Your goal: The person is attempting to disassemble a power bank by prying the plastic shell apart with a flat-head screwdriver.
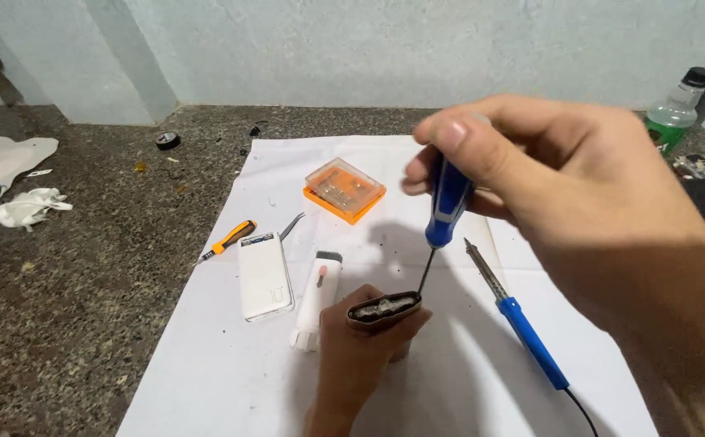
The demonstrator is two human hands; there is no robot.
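Small grey-brown oval device shell [384, 311], open end up, pinched in left hand [358, 356] low on white paper sheet [466, 380]. Blue-handled precision screwdriver [446, 212] gripped in right hand [579, 210] fingertips, shaft slanting down-left, tip touching or nearly touching shell's right rim. Right hand above and right of shell. White power bank [264, 275] and blue soldering iron [522, 324] flanking.

A dark speckled stone surface [77, 267] fills the foreground, with a white sheet of paper [231, 364] spread over its middle. Behind it rises a pale blue-grey plastered wall [385, 48], rough in texture, with a squared pillar [126, 57] jutting out at the left. The light is soft and even, throwing faint shadows on the paper.
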